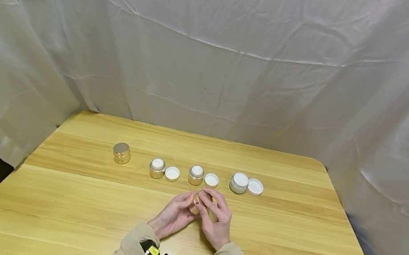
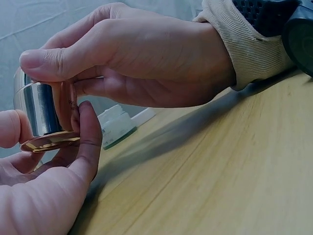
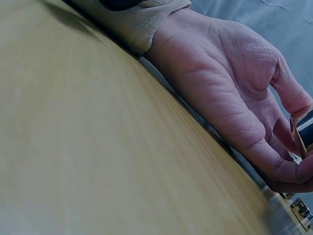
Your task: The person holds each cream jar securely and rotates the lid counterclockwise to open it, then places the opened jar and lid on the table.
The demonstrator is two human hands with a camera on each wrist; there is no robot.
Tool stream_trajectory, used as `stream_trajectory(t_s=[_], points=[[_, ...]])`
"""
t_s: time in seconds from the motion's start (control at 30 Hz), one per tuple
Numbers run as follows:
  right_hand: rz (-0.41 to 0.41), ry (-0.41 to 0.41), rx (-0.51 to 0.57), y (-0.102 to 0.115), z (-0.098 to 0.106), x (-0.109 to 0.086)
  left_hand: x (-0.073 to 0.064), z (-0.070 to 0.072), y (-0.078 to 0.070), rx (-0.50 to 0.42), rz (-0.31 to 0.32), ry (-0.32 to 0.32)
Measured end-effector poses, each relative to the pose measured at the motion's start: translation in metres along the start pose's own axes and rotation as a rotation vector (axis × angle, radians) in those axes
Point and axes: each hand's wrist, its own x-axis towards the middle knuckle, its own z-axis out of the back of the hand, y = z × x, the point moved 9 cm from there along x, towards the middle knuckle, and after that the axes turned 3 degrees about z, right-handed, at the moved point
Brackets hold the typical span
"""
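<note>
A shiny gold cosmetic jar (image 1: 196, 204) is held between both hands over the near middle of the table. My left hand (image 1: 173, 216) grips it from the left, its thumb laid along the jar's side in the left wrist view. From the other side my right hand (image 1: 217, 223) curls its thumb and fingers round the end with a flared gold rim (image 2: 51, 142). In the right wrist view only a sliver of the jar (image 3: 306, 131) shows at the right edge, between the right thumb and fingers. Fingers hide much of the jar.
Beyond the hands stands a row of jars. A gold jar (image 1: 121, 153) with its lid on is at the left. Two small gold jars (image 1: 157, 170) and a wider frosted jar (image 1: 238, 184) stand uncovered, each beside a white-lined lid (image 1: 172, 174). Grey curtains (image 1: 212, 79) surround the wooden table (image 1: 52, 210).
</note>
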Motion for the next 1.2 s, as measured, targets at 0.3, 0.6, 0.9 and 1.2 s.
stream_trajectory(t_s=[0.3, 0.6, 0.9, 1.2], points=[[0.003, 0.017, -0.021, 0.002, -0.002, 0.0, -0.001, -0.002, 0.0, 0.006, 0.003, 0.02], [-0.203, -0.081, -0.248, -0.011, 0.01, -0.005, -0.001, 0.001, 0.002, 0.033, 0.01, 0.002], [-0.228, -0.05, -0.251, -0.013, 0.007, -0.006, -0.001, 0.002, 0.002, 0.042, 0.006, -0.004], [-0.158, 0.0, -0.147, -0.007, 0.001, -0.002, 0.0, 0.001, 0.001, 0.018, 0.01, -0.006]])
